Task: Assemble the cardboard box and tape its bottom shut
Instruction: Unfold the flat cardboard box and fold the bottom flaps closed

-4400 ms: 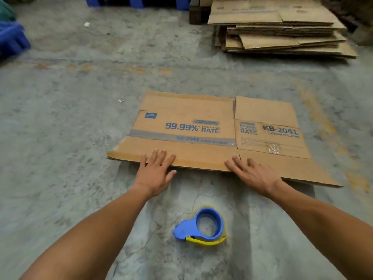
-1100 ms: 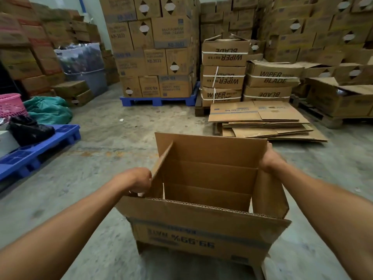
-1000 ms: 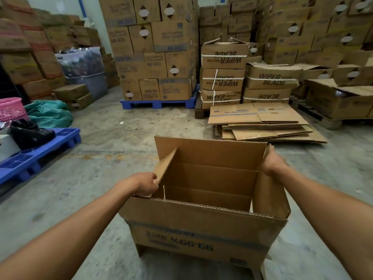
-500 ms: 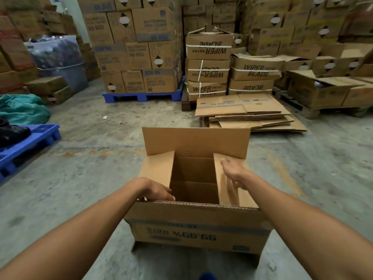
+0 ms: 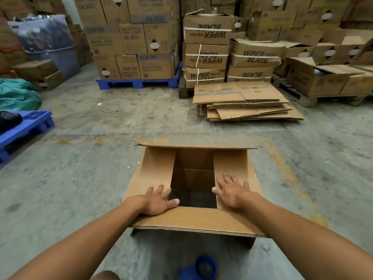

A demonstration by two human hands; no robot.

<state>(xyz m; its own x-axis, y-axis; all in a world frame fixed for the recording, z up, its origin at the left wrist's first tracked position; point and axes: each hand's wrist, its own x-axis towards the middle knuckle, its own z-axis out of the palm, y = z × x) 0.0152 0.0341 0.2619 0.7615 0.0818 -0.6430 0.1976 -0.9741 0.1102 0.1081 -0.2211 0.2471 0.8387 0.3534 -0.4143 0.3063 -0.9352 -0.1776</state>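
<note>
Cardboard box (image 5: 193, 220): stands on the concrete floor (image 5: 84, 178) directly in front of the person, open side up, with its two short flaps folded inward and lying flat, a dark gap between them.
Near long flap: folded out toward the person, its corrugated edge showing.
Far long flap: stands up at the box's far side.
Left hand (image 5: 156, 201): grip open, fingers straight and spread, palm pressing flat on the left short flap (image 5: 153, 170), thumb reaching over the gap's edge.
Right hand (image 5: 232, 190): grip open, fingers straight and spread, palm flat on the right short flap (image 5: 232, 162).
Tape dispenser (image 5: 199, 267): blue, on the floor near the bottom edge of the view, between the forearms and just short of the box; blurred.
Flattened cartons (image 5: 246, 102): stacked on the floor well beyond the box.
Background: stacked boxes on a blue pallet (image 5: 137, 82), some marked WIPER BLADE.
</note>
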